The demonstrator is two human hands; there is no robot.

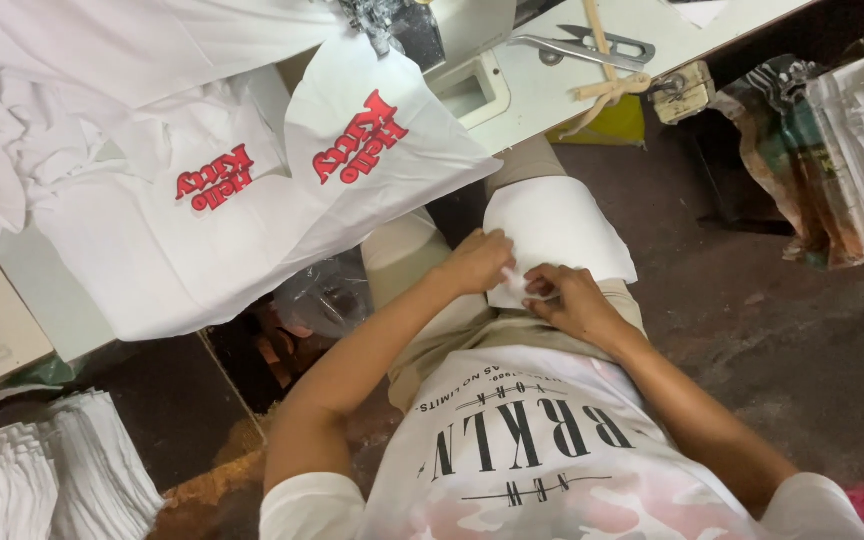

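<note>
Two bare hands meet over a white fabric piece (557, 225) lying across the person's lap, on the right thigh. The left hand (477, 262) presses its curled fingers onto the near-left edge of the cloth, while the right hand (572, 300) pinches the same edge between thumb and fingertips, both closed on the material rather than spread flat. Only that near corner is held; the rest of the piece drapes loose over the knee, so by my reading it could slide toward the dark floor (752, 330) if the pinch slackens, or crease if the two hands pull unevenly. Beyond the knees, white printed garments (252, 190) with red lettering hang off the worktable (552, 90), their edges dangling close to the lap and liable to get caught up with the piece in hand. Farther back lie metal scissors (587, 45), and stacks of folded white cloth (52, 470) stand at the floor's lower left.
</note>
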